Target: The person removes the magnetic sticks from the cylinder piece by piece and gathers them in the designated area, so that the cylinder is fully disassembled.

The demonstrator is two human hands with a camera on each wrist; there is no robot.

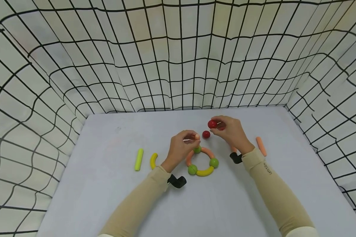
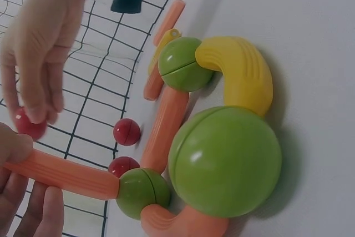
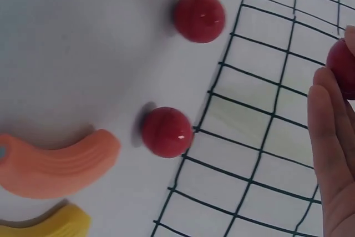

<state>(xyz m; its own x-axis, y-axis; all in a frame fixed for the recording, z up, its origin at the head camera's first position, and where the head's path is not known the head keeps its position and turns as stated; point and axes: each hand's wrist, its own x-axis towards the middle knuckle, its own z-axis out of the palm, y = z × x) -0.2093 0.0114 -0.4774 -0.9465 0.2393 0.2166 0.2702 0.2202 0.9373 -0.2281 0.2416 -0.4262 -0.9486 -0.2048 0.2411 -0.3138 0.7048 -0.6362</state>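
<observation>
where the sleeve [image 1: 268,176] bears writing: "let's slim"
right hand [image 1: 233,133]: fingers pinching one red ball [image 1: 212,124] near the tabletop's [image 1: 216,207] far edge
left hand [image 1: 179,148]: fingers pinching one orange stick [image 2: 72,177]
green balls [image 1: 214,163]: three

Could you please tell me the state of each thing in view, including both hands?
Left hand: pinching an orange connecting piece
Orange connecting piece: raised, one end against a green ball
Ring: closed
Right hand: holding a red ball, raised
Two other red balls: loose, apart
Yellow-green rod: lying loose
Left-side yellow curved piece: lying loose
Orange curved piece: lying loose
Far-right orange rod: lying loose
</observation>
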